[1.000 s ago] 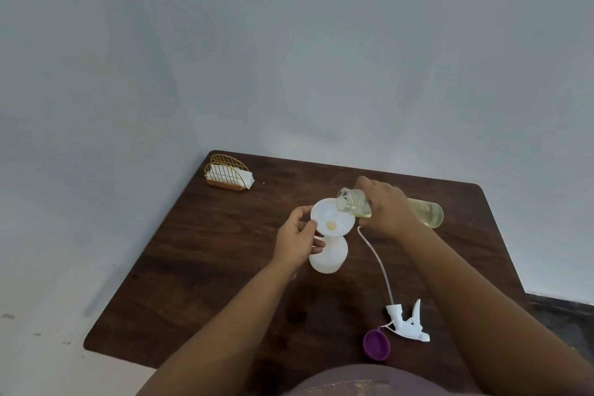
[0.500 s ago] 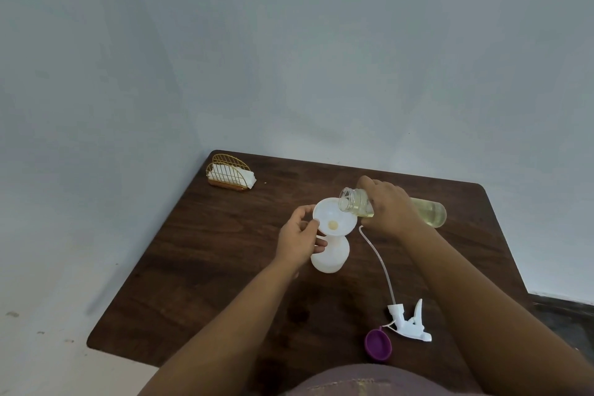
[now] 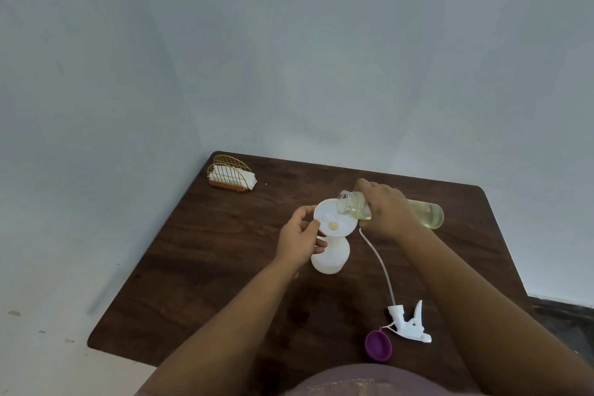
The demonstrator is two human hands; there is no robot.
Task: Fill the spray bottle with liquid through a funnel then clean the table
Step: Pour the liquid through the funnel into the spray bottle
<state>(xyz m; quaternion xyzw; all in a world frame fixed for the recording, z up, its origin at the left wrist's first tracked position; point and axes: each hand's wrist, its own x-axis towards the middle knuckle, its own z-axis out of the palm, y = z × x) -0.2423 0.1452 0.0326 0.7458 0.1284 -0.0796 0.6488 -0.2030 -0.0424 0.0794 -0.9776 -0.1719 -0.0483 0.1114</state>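
Lower right of the frame: purple cap [image 3: 378, 347] and detached spray head [image 3: 407, 325] on the table [image 3: 199, 267]. Centre: left hand [image 3: 300, 242] pinches the funnel [image 3: 334, 218] seated in the white spray bottle [image 3: 331, 257]. Right hand [image 3: 385, 212] grasps the clear bottle [image 3: 427, 214] of yellowish liquid, barely changed from a second ago: pouring continues, a little liquid at the funnel's throat. Upper left: napkin holder [image 3: 229, 173].

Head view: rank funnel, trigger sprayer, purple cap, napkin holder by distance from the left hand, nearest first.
From the left hand:
1. Funnel, held at its rim by that hand.
2. Napkin holder, far-left corner of the table.
3. Trigger sprayer and purple cap, near edge on the right; too close to rank apart.
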